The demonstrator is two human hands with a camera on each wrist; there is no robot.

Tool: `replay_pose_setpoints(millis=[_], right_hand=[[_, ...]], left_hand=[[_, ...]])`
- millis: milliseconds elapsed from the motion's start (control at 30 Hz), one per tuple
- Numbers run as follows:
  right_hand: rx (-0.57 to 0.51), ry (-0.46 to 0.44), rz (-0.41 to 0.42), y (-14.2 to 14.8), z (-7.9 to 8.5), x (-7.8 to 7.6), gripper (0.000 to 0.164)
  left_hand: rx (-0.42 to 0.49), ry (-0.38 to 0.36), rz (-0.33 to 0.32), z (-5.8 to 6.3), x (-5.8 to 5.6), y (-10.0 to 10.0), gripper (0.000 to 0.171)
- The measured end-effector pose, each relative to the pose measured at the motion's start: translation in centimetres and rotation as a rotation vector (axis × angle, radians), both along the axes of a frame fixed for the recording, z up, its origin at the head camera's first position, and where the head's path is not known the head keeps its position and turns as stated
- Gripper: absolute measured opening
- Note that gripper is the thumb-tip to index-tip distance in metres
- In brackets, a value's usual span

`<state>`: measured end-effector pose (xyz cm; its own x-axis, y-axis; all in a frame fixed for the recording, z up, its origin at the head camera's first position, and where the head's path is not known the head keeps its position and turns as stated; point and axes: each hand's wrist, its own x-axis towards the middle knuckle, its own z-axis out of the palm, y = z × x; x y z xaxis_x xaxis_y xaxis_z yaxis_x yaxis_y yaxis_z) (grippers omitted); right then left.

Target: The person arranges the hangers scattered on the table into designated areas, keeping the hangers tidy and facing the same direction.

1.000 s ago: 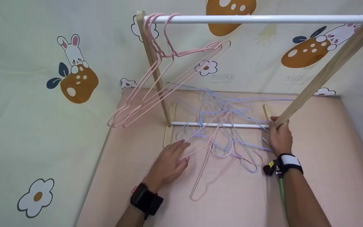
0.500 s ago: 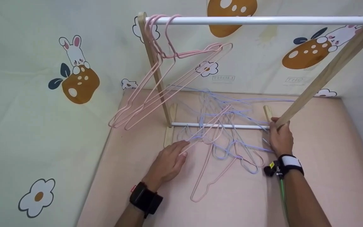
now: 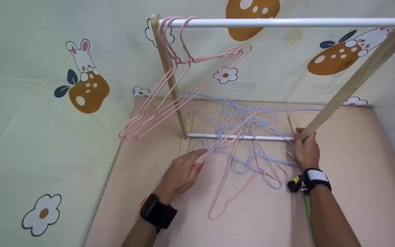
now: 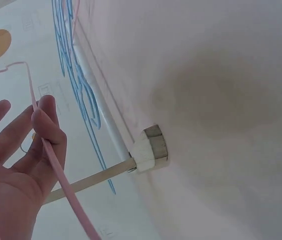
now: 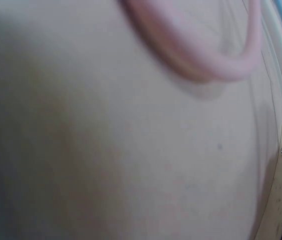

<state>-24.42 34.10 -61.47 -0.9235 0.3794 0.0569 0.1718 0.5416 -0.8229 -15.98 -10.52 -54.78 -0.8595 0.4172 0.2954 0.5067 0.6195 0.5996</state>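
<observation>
In the head view, my left hand point(image 3: 182, 171) pinches a thin pink hanger point(image 3: 236, 129) near one end. The hanger reaches up and to the right, above the jumbled hangers. The left wrist view shows its pink wire point(image 4: 63, 182) running between curled fingers and across the palm. My right hand point(image 3: 306, 151) grips the foot of the right wooden post point(image 3: 358, 79) of a clothes rack. Several pink hangers point(image 3: 218, 55) hang at the left end of the rack's white top rail point(image 3: 286, 22). That right hand is out of sight in the right wrist view.
Blue hangers point(image 3: 276, 159) lie tangled around the rack's white lower bar point(image 3: 273, 138). Another pink hanger point(image 3: 214, 209) lies in front on the pale pink surface point(image 3: 252, 226). The left wooden post point(image 3: 173, 89) and a patterned wall point(image 3: 269, 58) bound the back.
The pink hanger in my left hand has swung, its far end rising to the upper right. The left hand has shifted only slightly. My right hand stays on the post.
</observation>
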Motion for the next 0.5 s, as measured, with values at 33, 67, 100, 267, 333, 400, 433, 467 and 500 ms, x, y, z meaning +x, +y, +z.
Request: replay_pose_setpoints(millis=[33, 67, 100, 267, 333, 400, 433, 467, 500], right_hand=[[0.000, -0.001, 0.001, 0.0, 0.0, 0.0, 0.047], [-0.002, -0.002, 0.002, 0.0, 0.1, -0.1, 0.047], [-0.002, -0.003, 0.004, -0.1, 0.1, -0.1, 0.047], [-0.002, 0.002, 0.000, -0.1, 0.2, 0.0, 0.047], [-0.001, 0.004, -0.005, -0.1, 0.1, 0.0, 0.046], [0.000, 0.003, -0.009, -0.1, 0.1, 0.0, 0.046], [0.000, 0.003, -0.010, -0.1, 0.0, 0.0, 0.046], [0.000, 0.004, -0.009, -0.1, 0.0, -0.1, 0.046], [-0.001, 0.004, -0.009, -0.1, 0.0, -0.1, 0.046]], left_hand=[[-0.003, -0.001, -0.002, 0.1, -0.1, 0.0, 0.042], [-0.006, -0.001, -0.003, 0.3, -0.2, 0.0, 0.042], [-0.010, 0.001, -0.004, 0.4, -0.3, 0.0, 0.042], [-0.014, 0.017, -0.010, 1.5, -0.6, 0.0, 0.043], [-0.011, 0.018, -0.011, 2.2, -0.7, 0.0, 0.043], [-0.013, 0.013, -0.007, 3.0, -0.9, -0.1, 0.043], [-0.011, 0.015, -0.005, 3.4, -1.0, -0.1, 0.043], [-0.010, 0.020, -0.002, 3.7, -1.1, -0.1, 0.043], [-0.008, 0.030, 0.003, 4.2, -1.2, -0.2, 0.042]])
